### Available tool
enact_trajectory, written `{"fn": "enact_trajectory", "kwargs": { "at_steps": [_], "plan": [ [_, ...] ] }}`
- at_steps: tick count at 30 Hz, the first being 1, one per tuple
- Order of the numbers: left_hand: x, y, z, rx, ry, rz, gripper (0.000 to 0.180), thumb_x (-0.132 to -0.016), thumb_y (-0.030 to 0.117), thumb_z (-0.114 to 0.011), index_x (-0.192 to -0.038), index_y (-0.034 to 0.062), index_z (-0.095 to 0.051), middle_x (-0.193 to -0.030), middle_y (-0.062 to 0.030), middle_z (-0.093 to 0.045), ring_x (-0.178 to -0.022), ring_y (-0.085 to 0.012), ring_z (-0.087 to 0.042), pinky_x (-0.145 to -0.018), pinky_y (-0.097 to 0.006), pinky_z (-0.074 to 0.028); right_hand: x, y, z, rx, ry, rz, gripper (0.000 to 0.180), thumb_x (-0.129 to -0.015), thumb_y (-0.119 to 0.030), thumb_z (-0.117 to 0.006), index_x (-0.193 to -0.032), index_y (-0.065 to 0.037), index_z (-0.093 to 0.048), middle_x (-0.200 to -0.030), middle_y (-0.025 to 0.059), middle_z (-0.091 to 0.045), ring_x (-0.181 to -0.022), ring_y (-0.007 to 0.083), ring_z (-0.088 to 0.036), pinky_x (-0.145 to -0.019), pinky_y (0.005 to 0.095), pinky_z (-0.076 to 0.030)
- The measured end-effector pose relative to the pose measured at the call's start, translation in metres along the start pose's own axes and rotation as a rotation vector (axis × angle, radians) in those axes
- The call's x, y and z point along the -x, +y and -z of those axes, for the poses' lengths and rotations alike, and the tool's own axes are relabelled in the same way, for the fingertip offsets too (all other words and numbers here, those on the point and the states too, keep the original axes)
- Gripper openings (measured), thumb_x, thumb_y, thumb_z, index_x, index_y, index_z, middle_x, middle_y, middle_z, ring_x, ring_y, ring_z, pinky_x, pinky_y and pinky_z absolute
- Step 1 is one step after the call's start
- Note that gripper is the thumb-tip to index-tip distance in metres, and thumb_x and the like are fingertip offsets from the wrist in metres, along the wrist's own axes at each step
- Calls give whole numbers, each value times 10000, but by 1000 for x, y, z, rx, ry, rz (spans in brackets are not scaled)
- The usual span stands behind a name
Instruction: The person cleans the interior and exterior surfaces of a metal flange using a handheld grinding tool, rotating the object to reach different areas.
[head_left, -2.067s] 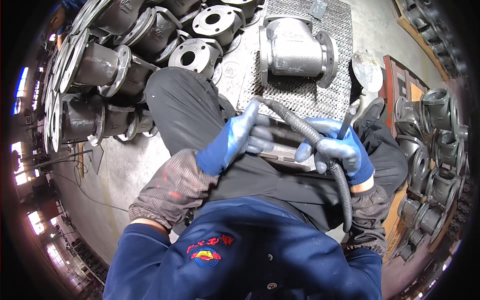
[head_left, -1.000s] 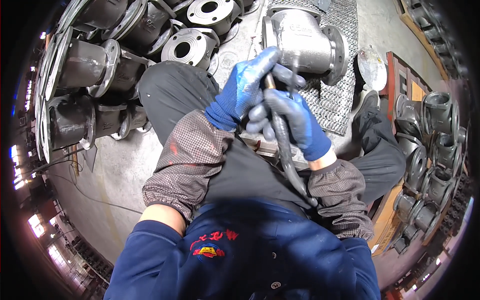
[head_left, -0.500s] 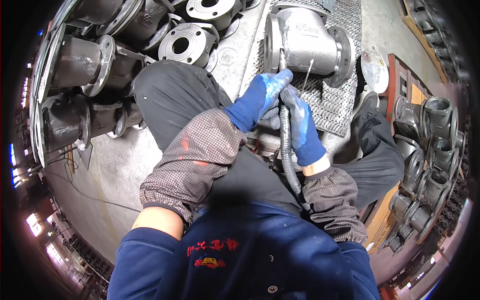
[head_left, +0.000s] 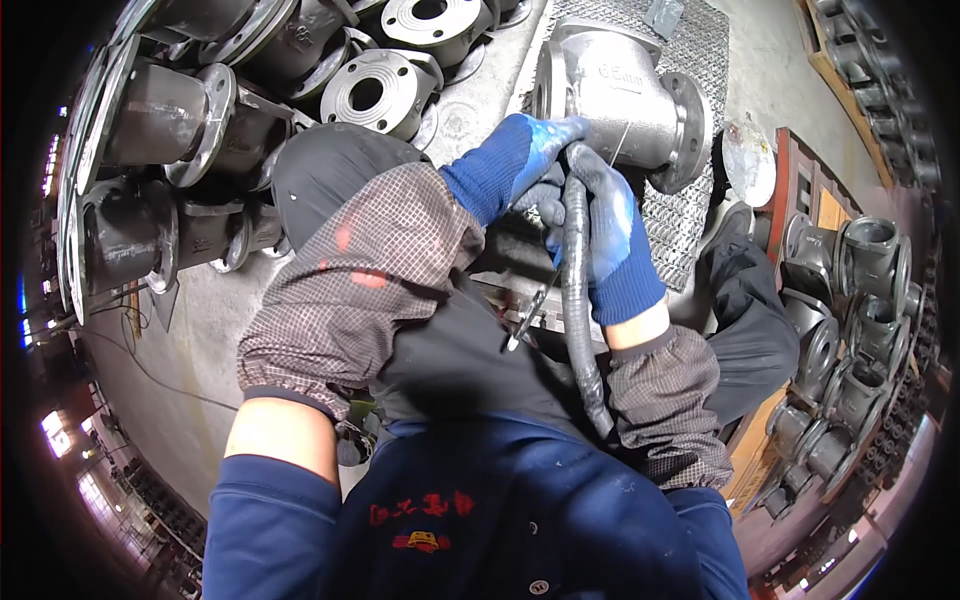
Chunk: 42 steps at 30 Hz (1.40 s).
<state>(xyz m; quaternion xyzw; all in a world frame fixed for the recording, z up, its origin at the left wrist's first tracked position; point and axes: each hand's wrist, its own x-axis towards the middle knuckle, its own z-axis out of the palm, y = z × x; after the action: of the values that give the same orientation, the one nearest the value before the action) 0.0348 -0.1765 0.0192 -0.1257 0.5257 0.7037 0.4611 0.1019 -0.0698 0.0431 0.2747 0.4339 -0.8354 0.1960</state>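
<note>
Both my hands wear blue-and-grey work gloves. My left hand (head_left: 515, 165) and my right hand (head_left: 608, 225) are closed together around the front end of a tool on a grey flexible shaft (head_left: 577, 300), which looks like a flexible-shaft grinder. A slim tip from it reaches the left flange of a grey cast-metal valve body (head_left: 625, 100); my fingers hide the handle, and I cannot tell whether the tip touches. The valve body lies on its side, with a round flange (head_left: 685, 130) at its right end.
Beneath the valve body lies a textured metal mat (head_left: 692, 215). Many flanged castings (head_left: 370, 95) are stacked at the left; more castings (head_left: 868, 290) stand on a pallet at the right. A white round disc (head_left: 748, 165) is near my foot. A thin cable (head_left: 185, 393) crosses the floor.
My hands and the tool have moved slightly forward, the left forearm swinging outward to the left. More of the flexible shaft shows below my right hand. The grip stays closed.
</note>
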Motion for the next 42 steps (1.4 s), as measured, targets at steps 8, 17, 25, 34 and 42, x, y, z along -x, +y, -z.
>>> {"fn": "enact_trajectory", "kwargs": {
  "at_steps": [8, 17, 25, 34, 42],
  "plan": [
    [-4, 1, 7, -136, 42, -31, 362, -906, 316, -498, -888, -33, -592, -693, -198, -620, -401, -208, -568, -275, -247, -407, 1, 4, 2, 34, -66, 20, 302, -903, -327, -441, -1040, -63, -493, -873, 107, -626, -542, 105, -570, -390, 202, -445],
    [11, -30, -11, 27, -88, -37, 317, -930, 260, -448, -781, 3, -559, -569, -47, -539, -344, -141, -428, -314, -270, -349, 13, 29, 24, 44, 58, -41, 357, -898, -334, -413, -999, -4, -503, -737, 137, -621, -521, 156, -573, -442, 247, -448],
    [2, -48, -2, -89, 5, -141, 307, -910, 266, -512, -815, -12, -604, -669, -48, -599, -501, -110, -539, -453, -237, -440, 6, 51, 28, 63, 109, 45, 332, -897, -303, -408, -907, 4, -534, -657, 97, -589, -504, 159, -563, -467, 242, -459],
    [8, -53, -2, -273, 132, -132, 321, -877, 294, -557, -788, -10, -615, -689, -30, -601, -618, -87, -546, -551, -229, -445, 15, 62, 28, -96, 59, 32, 364, -881, -348, -434, -925, 1, -526, -662, 125, -587, -438, 169, -504, -402, 263, -429],
    [4, -27, -11, -136, 54, -105, 325, -913, 281, -483, -720, 32, -565, -508, -20, -502, -349, -87, -378, -308, -241, -268, 0, 32, 33, -2, -64, 9, 326, -901, -311, -393, -1010, -22, -498, -825, 130, -588, -644, 205, -613, -539, 267, -486]
  ]
}}
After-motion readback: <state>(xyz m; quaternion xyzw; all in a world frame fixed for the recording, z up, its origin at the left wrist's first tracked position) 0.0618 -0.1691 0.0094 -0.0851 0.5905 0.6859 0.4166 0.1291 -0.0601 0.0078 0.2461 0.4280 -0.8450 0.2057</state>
